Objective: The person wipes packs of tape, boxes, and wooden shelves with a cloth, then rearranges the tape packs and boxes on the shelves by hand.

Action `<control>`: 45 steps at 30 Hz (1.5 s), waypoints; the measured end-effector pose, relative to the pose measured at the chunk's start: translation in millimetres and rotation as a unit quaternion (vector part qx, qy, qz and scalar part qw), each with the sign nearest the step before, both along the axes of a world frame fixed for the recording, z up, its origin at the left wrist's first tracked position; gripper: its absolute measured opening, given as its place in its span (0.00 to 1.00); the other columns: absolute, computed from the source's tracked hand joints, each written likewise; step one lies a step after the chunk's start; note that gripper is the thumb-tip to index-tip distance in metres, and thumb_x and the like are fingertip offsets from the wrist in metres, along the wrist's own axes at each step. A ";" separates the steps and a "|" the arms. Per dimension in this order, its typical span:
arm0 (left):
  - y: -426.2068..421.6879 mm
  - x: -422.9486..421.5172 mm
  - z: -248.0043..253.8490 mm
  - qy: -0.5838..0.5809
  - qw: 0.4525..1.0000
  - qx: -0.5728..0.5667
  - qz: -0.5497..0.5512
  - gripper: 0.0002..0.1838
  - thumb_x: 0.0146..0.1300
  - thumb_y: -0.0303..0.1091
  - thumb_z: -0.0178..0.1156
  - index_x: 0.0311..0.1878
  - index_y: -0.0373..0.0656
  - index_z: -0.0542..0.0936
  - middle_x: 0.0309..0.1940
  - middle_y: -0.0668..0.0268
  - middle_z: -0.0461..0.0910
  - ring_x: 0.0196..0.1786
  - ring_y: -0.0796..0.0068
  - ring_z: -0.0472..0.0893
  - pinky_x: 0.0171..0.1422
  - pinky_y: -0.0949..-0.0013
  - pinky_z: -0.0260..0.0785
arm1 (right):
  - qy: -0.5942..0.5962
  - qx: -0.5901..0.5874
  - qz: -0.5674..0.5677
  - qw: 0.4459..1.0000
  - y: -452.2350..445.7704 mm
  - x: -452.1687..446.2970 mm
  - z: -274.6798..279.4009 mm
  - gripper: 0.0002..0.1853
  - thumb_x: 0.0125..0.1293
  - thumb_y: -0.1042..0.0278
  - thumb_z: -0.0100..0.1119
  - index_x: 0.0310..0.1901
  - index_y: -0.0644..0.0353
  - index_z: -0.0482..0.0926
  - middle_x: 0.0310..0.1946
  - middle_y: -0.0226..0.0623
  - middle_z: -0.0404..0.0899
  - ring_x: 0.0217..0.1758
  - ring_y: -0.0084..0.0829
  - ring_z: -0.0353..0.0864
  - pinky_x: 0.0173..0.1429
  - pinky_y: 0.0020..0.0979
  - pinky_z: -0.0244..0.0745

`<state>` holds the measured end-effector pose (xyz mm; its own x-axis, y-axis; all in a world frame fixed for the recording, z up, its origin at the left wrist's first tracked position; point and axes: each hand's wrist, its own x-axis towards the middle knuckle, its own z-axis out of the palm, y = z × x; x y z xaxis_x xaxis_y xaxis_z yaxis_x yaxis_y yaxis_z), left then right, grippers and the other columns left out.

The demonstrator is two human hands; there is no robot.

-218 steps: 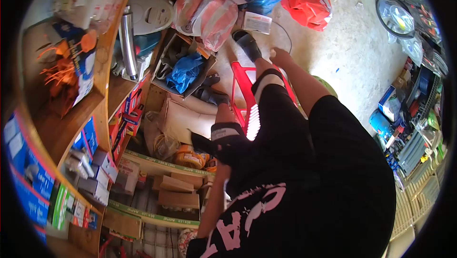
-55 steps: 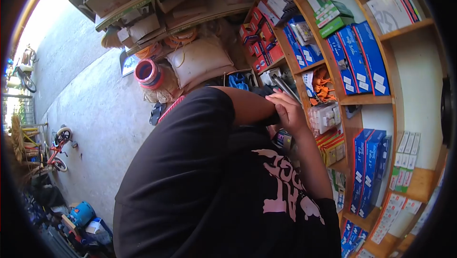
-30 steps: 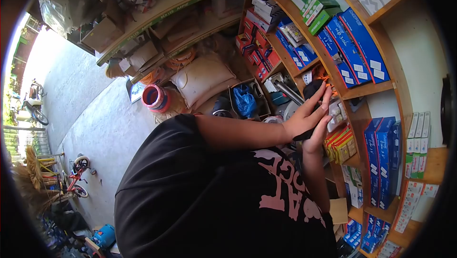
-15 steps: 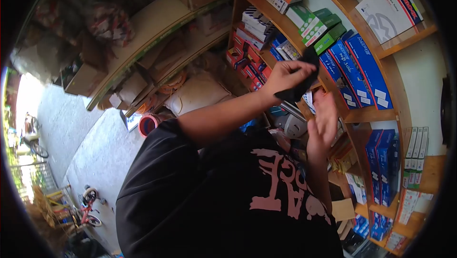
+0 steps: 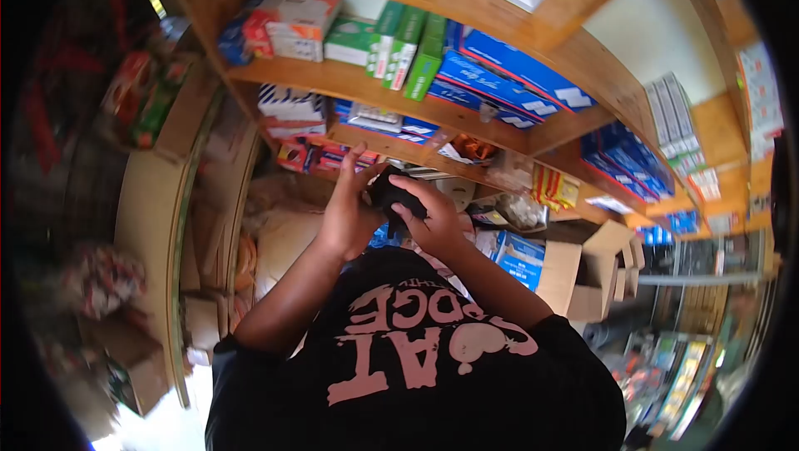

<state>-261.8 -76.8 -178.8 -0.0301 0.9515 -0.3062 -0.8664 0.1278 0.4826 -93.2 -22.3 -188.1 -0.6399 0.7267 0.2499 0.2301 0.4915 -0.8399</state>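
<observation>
A bundle of black cloth (image 5: 391,193) is between my two hands in front of my chest. My right hand (image 5: 429,214) has its fingers and thumb closed round the right side of the bundle. On the other side, my left hand (image 5: 348,211) grips the cloth's left edge, with one finger pointing up and the others partly hidden behind the cloth. Below both hands is my black shirt (image 5: 416,351) with pink lettering.
Wooden shelves (image 5: 283,72) ahead hold green boxes (image 5: 404,47) and blue boxes (image 5: 499,76). An open cardboard box (image 5: 587,272) stands at the right. Another shelf unit (image 5: 146,201) with a box of red and green packets (image 5: 150,101) is at the left.
The view has swung to face the shelves. My hands, apart half a second ago with the cloth hanging from my left hand, have come together, and the cloth is now bunched between them.
</observation>
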 end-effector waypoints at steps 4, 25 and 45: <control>-6.4 -11.3 -23.3 0.041 0.985 0.050 -0.162 0.40 0.74 0.67 0.49 0.80 0.54 0.57 0.66 0.55 0.72 0.68 0.56 0.75 0.68 0.46 0.68 | 0.079 0.135 -0.249 0.956 29.4 27.4 33.5 0.14 0.74 0.69 0.59 0.58 0.59 0.81 0.58 0.41 0.81 0.65 0.37 0.78 0.72 0.38 0.68; -126.8 -84.3 -206.0 0.421 0.873 -0.230 -0.089 0.28 0.78 0.50 0.52 0.75 0.52 0.62 0.54 0.60 0.80 0.46 0.69 0.82 0.47 0.67 0.72 | -0.139 0.216 -0.230 0.939 306.8 165.3 147.6 0.24 0.75 0.43 0.57 0.50 0.59 0.87 0.46 0.39 0.89 0.49 0.32 0.86 0.56 0.37 0.79; -192.3 18.6 -407.7 0.557 0.757 -0.290 -0.180 0.20 0.70 0.40 0.61 0.60 0.38 0.79 0.37 0.56 0.85 0.36 0.68 0.85 0.42 0.65 0.78 | 0.039 0.362 -0.449 0.816 184.2 401.7 322.8 0.18 0.74 0.55 0.62 0.53 0.62 0.82 0.47 0.43 0.85 0.53 0.32 0.83 0.59 0.36 0.76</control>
